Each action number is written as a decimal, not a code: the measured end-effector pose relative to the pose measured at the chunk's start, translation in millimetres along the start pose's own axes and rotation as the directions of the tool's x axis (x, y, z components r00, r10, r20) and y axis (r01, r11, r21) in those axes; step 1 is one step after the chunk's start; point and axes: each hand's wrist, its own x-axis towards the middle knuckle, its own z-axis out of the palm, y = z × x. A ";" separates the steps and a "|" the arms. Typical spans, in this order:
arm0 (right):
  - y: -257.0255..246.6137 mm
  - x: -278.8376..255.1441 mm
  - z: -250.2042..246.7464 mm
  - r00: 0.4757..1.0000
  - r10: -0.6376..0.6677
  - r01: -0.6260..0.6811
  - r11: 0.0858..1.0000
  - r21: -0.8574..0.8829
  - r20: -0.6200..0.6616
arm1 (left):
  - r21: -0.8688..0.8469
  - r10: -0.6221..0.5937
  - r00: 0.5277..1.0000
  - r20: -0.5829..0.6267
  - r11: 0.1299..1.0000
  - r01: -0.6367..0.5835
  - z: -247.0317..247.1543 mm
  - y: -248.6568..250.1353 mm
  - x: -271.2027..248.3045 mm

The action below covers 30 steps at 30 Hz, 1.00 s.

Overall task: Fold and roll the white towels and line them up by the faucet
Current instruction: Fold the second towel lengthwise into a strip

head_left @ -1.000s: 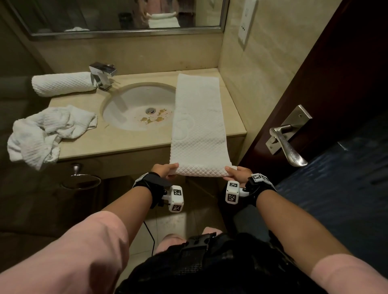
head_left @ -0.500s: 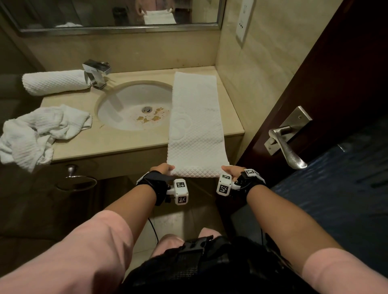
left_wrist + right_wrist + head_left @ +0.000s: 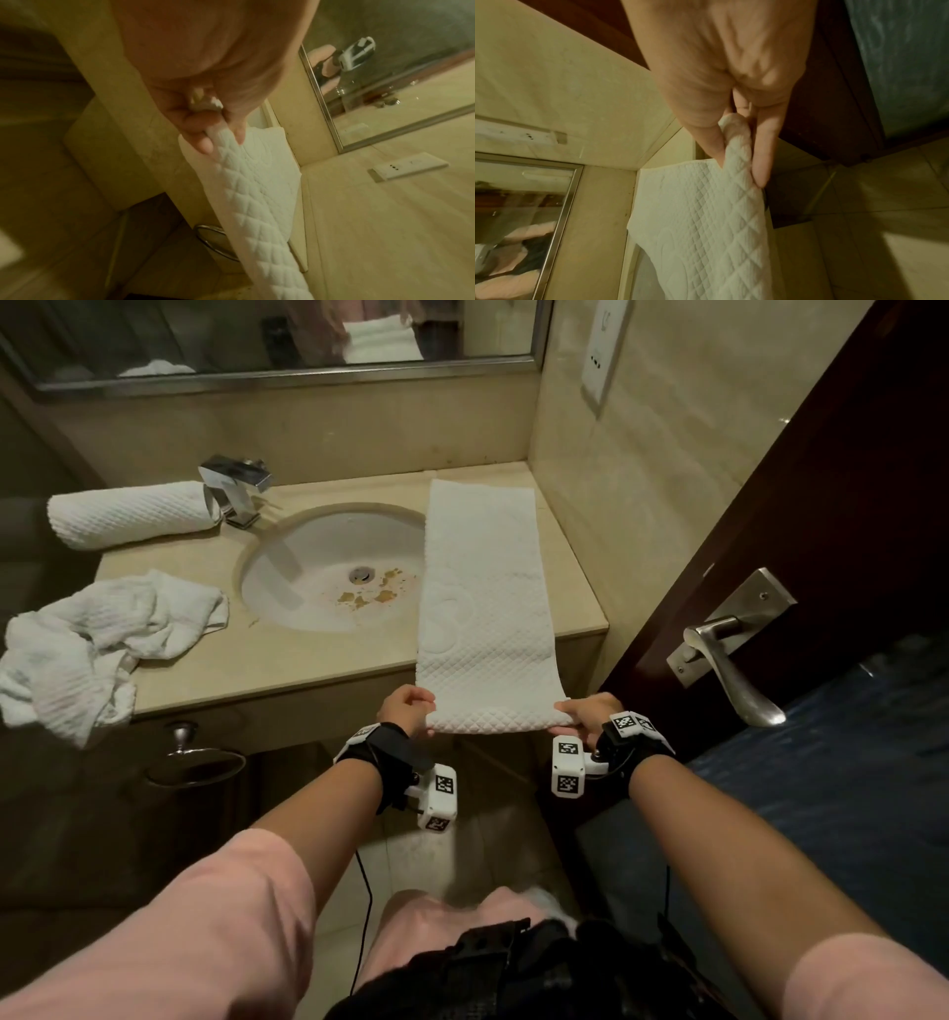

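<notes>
While near end of long white quilted folded towel strip [image 3: 482, 608] is pinched, left corner by left hand [image 3: 405, 708], right corner by right hand [image 3: 585, 713], roll judged about to be started. Corners to be kept level, tension even, first turn made tight so roll stays straight. Strip laid beyond hands on smooth beige stone table [image 3: 308, 660], near end overhung. Cloth soft, thick, diamond-embossed. Finished white towel roll [image 3: 128, 513] lain far left of hands beside angular chrome faucet [image 3: 233, 487]; crumpled white towel [image 3: 92, 634] left, unfolded.
</notes>
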 end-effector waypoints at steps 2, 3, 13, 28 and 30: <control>-3.0 0.1 -1.3 1.000 -0.008 0.008 1.000 -0.013 0.002 | 0.026 0.045 0.998 0.046 0.999 -0.047 -2.1 0.3 0.9; -5.1 0.4 -1.9 1.000 -0.003 0.003 1.000 -0.019 0.023 | 0.038 0.059 0.994 0.090 0.997 -0.062 -4.1 1.3 1.7; -15.4 24.6 -10.7 0.967 0.100 -0.100 0.995 -0.012 0.235 | 0.152 0.078 0.935 0.346 0.979 -0.138 -15.4 -0.2 10.3; -11.2 27.6 -33.1 0.943 -0.053 0.112 0.981 -0.162 0.329 | -0.077 0.072 0.959 0.275 0.996 -0.053 -7.6 10.7 15.1; -14.8 23.7 -31.4 0.933 -0.035 0.115 0.972 -0.205 0.357 | -0.085 0.058 0.968 0.243 0.996 -0.038 -6.7 6.0 21.6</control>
